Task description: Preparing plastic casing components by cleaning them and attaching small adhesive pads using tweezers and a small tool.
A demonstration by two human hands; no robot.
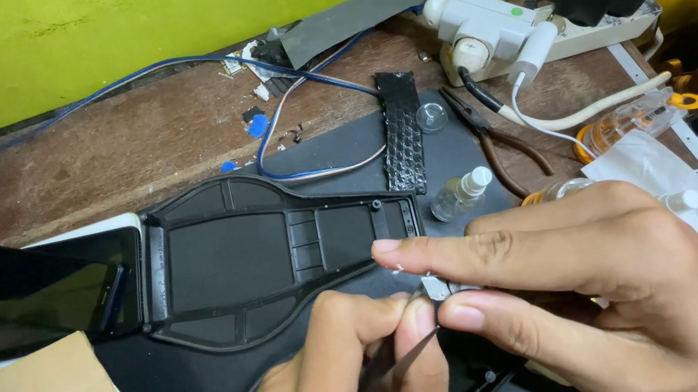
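Pinching a small metal part (438,286) between thumb and forefinger, the right hand (615,293) holds it low over the black mat (457,158) on the tabletop (121,150), just in front of the black plastic housing (264,259). The left hand (354,386) has its fingers pressed together on dark tweezers (407,363), tip touching the part. Judged step: fine work on the part; the next move calls for a steady, tiny tip placement.

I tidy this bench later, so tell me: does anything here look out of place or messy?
Yes. Small torn scraps, blue and white, lie scattered on the wooden bench top near the blue cable. Pliers lie loose beside a small clear bottle on its side. Nothing looks spilled.
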